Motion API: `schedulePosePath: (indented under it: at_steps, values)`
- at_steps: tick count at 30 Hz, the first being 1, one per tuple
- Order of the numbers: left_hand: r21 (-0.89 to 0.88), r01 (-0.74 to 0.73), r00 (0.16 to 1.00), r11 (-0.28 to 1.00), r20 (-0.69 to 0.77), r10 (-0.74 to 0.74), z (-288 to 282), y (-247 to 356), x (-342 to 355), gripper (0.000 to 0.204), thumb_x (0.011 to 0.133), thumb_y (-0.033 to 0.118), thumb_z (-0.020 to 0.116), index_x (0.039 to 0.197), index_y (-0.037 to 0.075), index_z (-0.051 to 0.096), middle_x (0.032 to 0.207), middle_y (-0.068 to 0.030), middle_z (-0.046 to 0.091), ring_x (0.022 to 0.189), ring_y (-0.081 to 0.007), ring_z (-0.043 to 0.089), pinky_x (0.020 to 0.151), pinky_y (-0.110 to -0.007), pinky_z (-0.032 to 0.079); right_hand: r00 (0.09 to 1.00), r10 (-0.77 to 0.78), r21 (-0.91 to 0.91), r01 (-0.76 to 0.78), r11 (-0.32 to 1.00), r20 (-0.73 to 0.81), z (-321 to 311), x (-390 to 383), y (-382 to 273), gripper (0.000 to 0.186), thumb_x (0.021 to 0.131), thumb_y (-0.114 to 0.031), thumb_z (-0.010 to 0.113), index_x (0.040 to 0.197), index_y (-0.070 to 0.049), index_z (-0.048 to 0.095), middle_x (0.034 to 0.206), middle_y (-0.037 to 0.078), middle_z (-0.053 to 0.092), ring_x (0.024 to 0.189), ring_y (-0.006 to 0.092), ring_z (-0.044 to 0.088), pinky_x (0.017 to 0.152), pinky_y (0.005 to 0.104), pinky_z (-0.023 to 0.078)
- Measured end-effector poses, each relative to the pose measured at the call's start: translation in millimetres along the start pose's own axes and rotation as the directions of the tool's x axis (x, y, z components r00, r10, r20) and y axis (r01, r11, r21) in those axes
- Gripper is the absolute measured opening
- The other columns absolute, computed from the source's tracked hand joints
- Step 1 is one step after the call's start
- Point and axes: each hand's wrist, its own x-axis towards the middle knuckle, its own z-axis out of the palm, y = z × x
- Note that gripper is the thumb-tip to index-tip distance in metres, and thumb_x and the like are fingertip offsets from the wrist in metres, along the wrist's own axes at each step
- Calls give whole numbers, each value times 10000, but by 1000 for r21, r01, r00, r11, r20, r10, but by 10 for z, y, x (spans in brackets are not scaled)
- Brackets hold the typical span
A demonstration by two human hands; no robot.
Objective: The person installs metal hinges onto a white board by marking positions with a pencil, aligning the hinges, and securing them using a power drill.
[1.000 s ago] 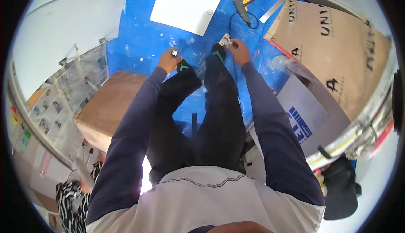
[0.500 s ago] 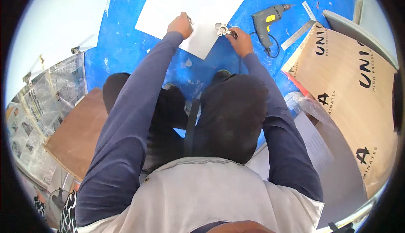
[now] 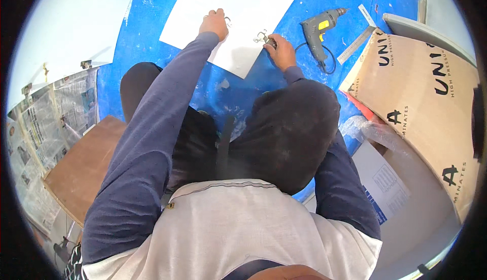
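A large white board (image 3: pixel 238 1) lies on the blue floor ahead of me, one corner pointing toward my legs. Over its left part, my left hand (image 3: pixel 214 24) is closed with its fingers curled round a small metal hinge (image 3: pixel 227 21); only a bit of the hinge shows past the fingers. At the board's right edge, my right hand (image 3: pixel 282 53) pinches a second metal cabinet hinge (image 3: pixel 262 38) by its dark arm end. This hinge's cup end points left, above the board. The fine parts of both hinges are too small to make out.
A grey corded drill (image 3: pixel 318 30) lies right of my right hand, with a metal square (image 3: pixel 359 42) beyond it. Brown printed cardboard (image 3: pixel 411 82) fills the right side. At left are a white panel (image 3: pixel 81 21), newspaper sheets (image 3: pixel 56 123) and a brown board (image 3: pixel 86 163).
My left hand has shifted slightly farther over the board. My right hand has moved a little left, and its hinge has turned. My right knee has swung outward.
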Motion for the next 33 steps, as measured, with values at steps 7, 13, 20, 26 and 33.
schedulePosePath:
  at_steps: [7,13,20,26,33]
  values:
    - [204,-218,958,954,-140,249,-207,169,-187,418,908,112,616,1322,76,577,1323,-203,577,1216,-399,598,968,-480,541,985,-110,-40,105,994,-133,87,-103,65,316,870,-219,774,1144,-87,688,1163,136,702,1055,362,668,914,476,515]
    - [-18,-611,786,792,104,609,34,480,-214,471,901,146,702,1364,123,617,1266,-141,634,1143,-374,625,994,-471,511,963,-182,-167,150,975,-200,110,-62,39,343,830,-182,797,1146,-100,690,1149,124,700,1080,364,651,935,478,499]
    - [-135,-591,804,795,-17,595,331,521,-221,410,888,158,763,1291,136,688,1191,-102,649,1125,-344,628,971,-441,517,927,-151,-54,141,989,-344,178,-154,214,326,778,-121,818,1085,-95,710,1094,123,697,1054,354,634,932,473,479]
    - [-169,-627,775,761,-29,632,350,494,-134,380,884,165,765,1257,129,706,1169,-84,646,1120,-324,627,969,-436,515,925,-146,-72,129,989,-350,230,-203,343,294,768,-103,821,1048,-97,728,1049,120,692,1015,341,632,901,457,474]
    - [-134,-636,770,760,-40,637,379,473,-113,368,878,144,766,1243,170,723,1133,-65,639,1106,-305,630,971,-430,518,912,-93,-84,64,994,-400,262,-222,302,286,765,-112,835,1041,-97,760,1027,104,686,1014,327,628,879,454,480]
